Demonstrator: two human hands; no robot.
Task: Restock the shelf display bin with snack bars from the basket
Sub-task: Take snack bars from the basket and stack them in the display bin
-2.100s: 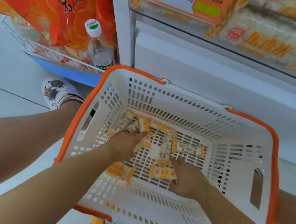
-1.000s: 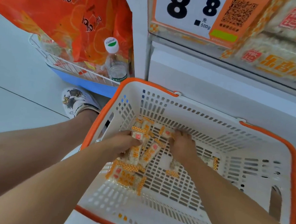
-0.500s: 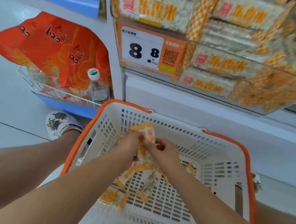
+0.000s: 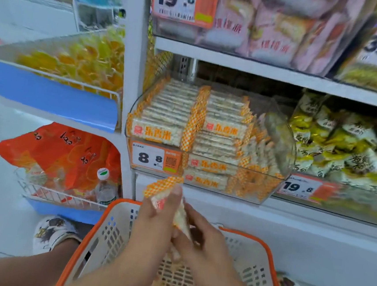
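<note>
Over the orange-rimmed basket (image 4: pixel 96 233), the left hand (image 4: pixel 152 220) and right hand (image 4: pixel 199 236) come together, both clamped on a bunch of snack bars (image 4: pixel 166 196) — lifted just below the clear display bin (image 4: pixel 282 138) at the shelf's front edge. Next, it seems: raise them over the bin's front wall and lay them in.
</note>
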